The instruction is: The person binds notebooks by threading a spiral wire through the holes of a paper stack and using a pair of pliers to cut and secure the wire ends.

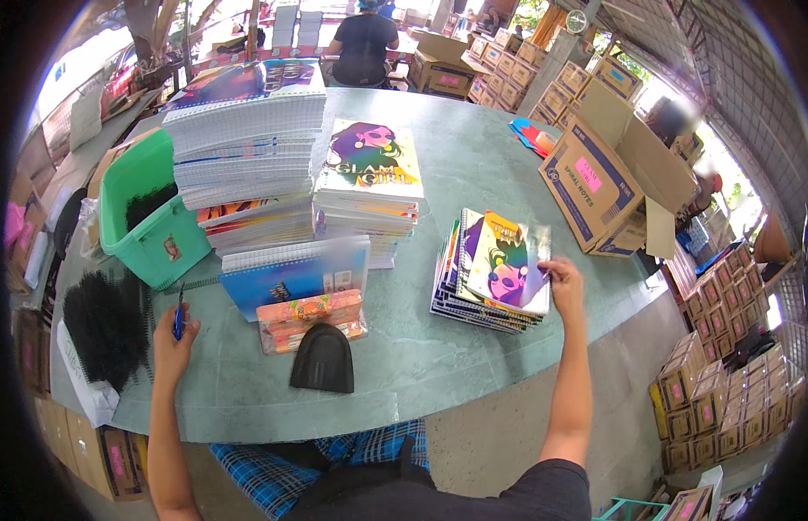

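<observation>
Right hand (564, 282) pinches the clear cover (518, 260) atop the small notebook stack (488, 271), long axis running away from us. Left hand (172, 334) grips a blue tool (178, 317), probably pliers, pointing up.

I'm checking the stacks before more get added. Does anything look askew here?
Yes: the small notebook stack under the right hand is fanned out, its covers twisted out of line. The tall stack also has uneven, jutting layers.
</observation>
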The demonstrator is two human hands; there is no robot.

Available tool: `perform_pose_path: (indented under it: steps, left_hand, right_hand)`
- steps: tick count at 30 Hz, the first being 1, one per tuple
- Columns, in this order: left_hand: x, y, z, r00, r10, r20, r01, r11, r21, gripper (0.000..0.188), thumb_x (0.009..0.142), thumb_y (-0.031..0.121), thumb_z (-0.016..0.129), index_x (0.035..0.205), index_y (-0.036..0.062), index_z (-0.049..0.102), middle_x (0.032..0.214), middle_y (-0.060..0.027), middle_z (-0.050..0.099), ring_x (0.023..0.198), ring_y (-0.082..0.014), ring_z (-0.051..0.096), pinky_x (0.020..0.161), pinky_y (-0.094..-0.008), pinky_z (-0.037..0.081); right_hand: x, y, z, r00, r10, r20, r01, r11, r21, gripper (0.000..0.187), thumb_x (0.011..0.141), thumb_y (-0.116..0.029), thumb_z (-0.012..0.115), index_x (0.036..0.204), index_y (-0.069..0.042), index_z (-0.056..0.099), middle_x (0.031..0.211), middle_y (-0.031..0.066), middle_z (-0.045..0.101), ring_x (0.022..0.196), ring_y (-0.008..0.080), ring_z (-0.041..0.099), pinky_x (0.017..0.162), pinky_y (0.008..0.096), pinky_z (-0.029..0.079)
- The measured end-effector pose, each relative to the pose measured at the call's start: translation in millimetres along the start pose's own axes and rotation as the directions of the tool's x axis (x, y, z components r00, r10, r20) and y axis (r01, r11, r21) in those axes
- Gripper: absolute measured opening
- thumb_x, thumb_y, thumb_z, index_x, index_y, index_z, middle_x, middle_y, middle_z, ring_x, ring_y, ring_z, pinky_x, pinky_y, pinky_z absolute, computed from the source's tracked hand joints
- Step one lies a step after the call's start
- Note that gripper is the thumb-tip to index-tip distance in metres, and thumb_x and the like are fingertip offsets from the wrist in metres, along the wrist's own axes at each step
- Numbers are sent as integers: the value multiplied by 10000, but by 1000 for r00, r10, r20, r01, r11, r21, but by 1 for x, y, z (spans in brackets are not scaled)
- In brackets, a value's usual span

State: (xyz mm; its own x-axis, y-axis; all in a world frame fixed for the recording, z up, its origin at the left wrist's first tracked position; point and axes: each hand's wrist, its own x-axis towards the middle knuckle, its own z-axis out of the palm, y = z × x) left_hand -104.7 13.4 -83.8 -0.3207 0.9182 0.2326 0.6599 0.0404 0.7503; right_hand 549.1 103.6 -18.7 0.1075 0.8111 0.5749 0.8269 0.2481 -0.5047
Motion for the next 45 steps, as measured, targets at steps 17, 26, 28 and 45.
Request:
perform_pose_path:
  steps: [17, 26, 28, 45]
  left_hand:
    - [-48, -35, 36, 993, 111, -24, -94, 919, 383, 483, 775, 216, 663, 1173, -6, 505, 1006, -151, 531, 930, -302, 502, 814, -384, 395]
    - [-52, -26, 64, 966, 239, -96, -158, 844, 512, 523, 841, 356, 584, 1235, 31, 472, 1140, -178, 457, 1064, -346, 410, 916, -461, 301]
    - [-57, -34, 63, 958, 261, -114, -173, 852, 493, 475, 850, 323, 581, 1216, 35, 488, 1141, -173, 456, 1058, -343, 411, 909, -455, 314]
    - [62, -40, 86, 915, 352, 199, -390, 640, 662, 267, 783, 80, 593, 1039, 22, 546, 981, -117, 564, 957, -299, 517, 919, -485, 336]
  right_hand:
    - [22, -30, 32, 994, 93, 52, -67, 922, -381, 359, 685, -150, 726, 1011, -19, 651, 1080, 201, 612, 1010, 328, 573, 909, 386, 423]
    - [62, -71, 142, 924, 245, 295, -81, 877, -474, 755, 745, -388, 575, 1347, 14, 364, 1406, 217, 340, 1330, 346, 287, 1096, 441, 214]
    - [62, -71, 141, 919, 254, 301, -98, 888, -449, 744, 747, -371, 567, 1344, 25, 364, 1409, 223, 332, 1331, 348, 283, 1098, 448, 207]
    - [34, -208, 110, 856, -476, -199, 495, 867, 57, 250, 781, -89, 627, 1025, -43, 600, 1250, 158, 495, 1208, 354, 421, 1003, 461, 332]
